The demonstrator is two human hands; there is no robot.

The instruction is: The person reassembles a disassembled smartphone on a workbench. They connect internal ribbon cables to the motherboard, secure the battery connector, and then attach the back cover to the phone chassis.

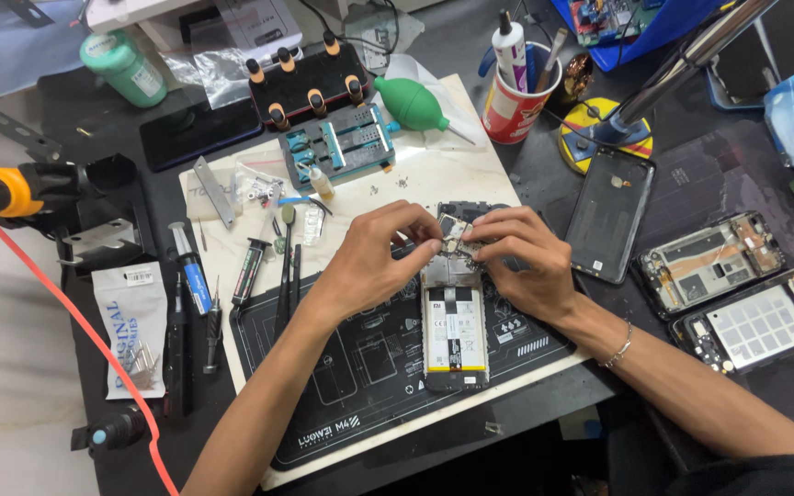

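Head view: our left hand and right hand pinch the circuit board atop the opened phone mid-counter — back cover already off, battery still seated.

Under our left hand and right hand we see a phone with a white, yellow-edged battery on a black mat with white line drawings. Beyond our fingers sit a green blower and a red cup; left of our left hand runs an orange cable.
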